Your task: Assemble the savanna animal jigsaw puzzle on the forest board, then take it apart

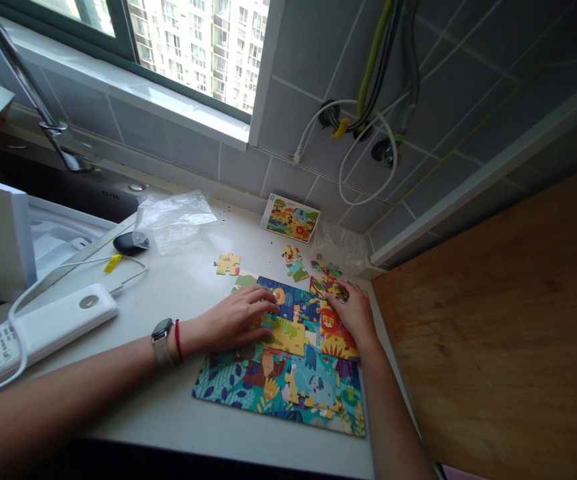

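The puzzle lies partly assembled on the white bench, near its front edge. The left hand rests flat and released on the puzzle's upper middle, fingertips by a blue piece. The right hand sits on the upper right corner with fingers bent over pieces there; whether it grips one I cannot tell. Loose pieces lie just behind the puzzle, a picture card leans on the wall, and a plastic bag lies to the left.
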Available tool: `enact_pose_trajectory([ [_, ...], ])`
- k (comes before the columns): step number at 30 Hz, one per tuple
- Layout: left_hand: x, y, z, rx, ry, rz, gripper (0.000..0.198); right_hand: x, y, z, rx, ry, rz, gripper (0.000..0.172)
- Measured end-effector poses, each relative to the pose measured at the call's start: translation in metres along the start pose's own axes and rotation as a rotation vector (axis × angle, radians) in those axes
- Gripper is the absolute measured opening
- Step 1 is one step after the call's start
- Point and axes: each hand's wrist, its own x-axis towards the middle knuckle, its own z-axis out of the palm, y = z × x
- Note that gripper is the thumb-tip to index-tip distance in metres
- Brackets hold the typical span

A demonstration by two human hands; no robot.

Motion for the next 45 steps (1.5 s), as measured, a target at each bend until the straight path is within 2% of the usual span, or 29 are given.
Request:
enact_pose_trajectory([
  [3, 0.001, -0.001, -0.001, -0.012, 0.015, -0.024, 0.031, 0.001, 0.003, 0.003, -0.029, 0.028, -0.026, 0.043],
  [8, 0.002, -0.002, -0.001, -0.016, 0.02, -0.027, 0.028, 0.002, 0.003, 0.006, -0.061, 0.034, -0.049, 0.045],
  [13, 0.001, -0.002, 0.0, -0.032, 0.044, -0.014, 0.027, 0.003, -0.001, 0.001, -0.029, 0.027, -0.025, 0.045],
  [16, 0.001, -0.002, -0.001, -0.018, 0.022, -0.019, 0.027, 0.003, 0.001, -0.007, 0.082, 0.015, 0.015, 0.048],
  [22, 0.002, -0.001, -0.002, -0.003, -0.011, -0.029, 0.026, 0.003, 0.008, -0.012, 0.431, -0.083, 0.05, 0.066],
  [26, 0.003, 0.0, -0.003, -0.007, -0.011, -0.029, 0.025, 0.005, 0.009, -0.01, 0.552, -0.114, 0.037, 0.063],
  [32, 0.003, -0.003, -0.001, -0.023, -0.007, -0.023, 0.025, 0.007, 0.01, -0.015, 0.755, -0.136, 0.147, 0.061],
  [37, 0.002, -0.003, 0.0, -0.033, 0.001, -0.022, 0.025, 0.007, 0.014, -0.025, 0.81, -0.156, 0.171, 0.049],
  [40, 0.003, -0.003, -0.001, -0.02, -0.012, -0.017, 0.024, 0.002, 0.021, -0.035, 0.832, -0.152, 0.179, 0.052],
  [45, 0.002, -0.005, 0.002, 0.003, -0.025, -0.028, 0.023, -0.01, 0.039, -0.049, 0.702, -0.244, 0.147, 0.059],
])
